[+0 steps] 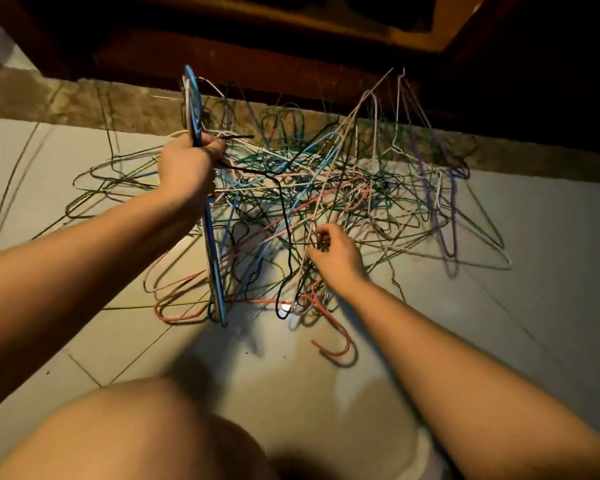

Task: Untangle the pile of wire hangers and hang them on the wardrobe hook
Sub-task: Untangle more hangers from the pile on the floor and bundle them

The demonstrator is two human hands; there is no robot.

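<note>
1. On the tiled floor point(551, 306), the pile of wire hangers point(326, 199) is lying tangled, many colours crossing.
2. The left hand point(187, 169) is gripping a bunch of hangers point(216, 271) upright on edge, a blue one outermost.
3. The right hand point(336, 258) is pinching wires at the pile's near edge.

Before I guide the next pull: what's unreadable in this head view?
All head view:
The wardrobe hook: not seen; the wardrobe is dark and cut by the top edge.
The bundle in the left hand: count unclear, hangers overlap edge-on.
The wire pinched by the right hand: fingers hide which one it is.
The pile: strands too thin and crossed to trace.
</note>
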